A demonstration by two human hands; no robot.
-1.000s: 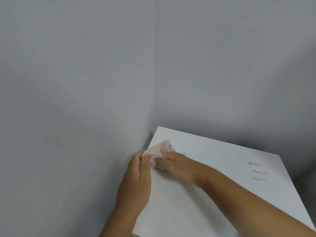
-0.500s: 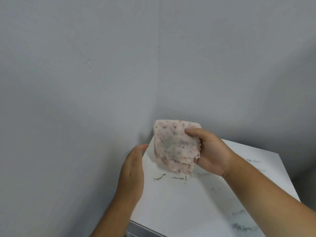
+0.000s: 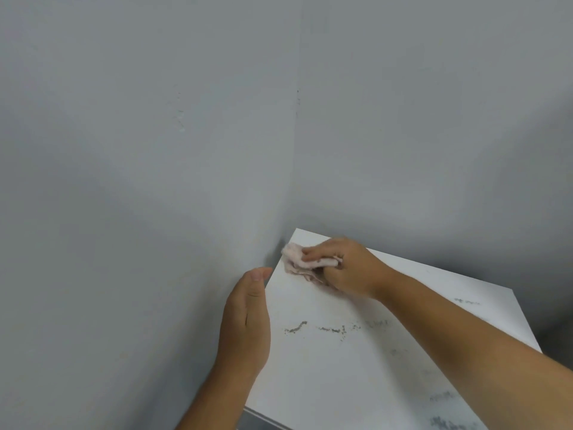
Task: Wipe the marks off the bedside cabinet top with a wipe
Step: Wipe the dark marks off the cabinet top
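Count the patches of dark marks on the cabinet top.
3, maybe more under the forearm: a line mid-top near the left hand, a faint streak by the right edge, and smudges at the near right corner.

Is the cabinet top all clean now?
No, grey marks still streak the cabinet top, nearer than the wipe.

Crumpled pinkish wipe (image 3: 299, 259) on white cabinet top (image 3: 356, 383) (far corner), grey marks (image 3: 333, 329) mid-surface
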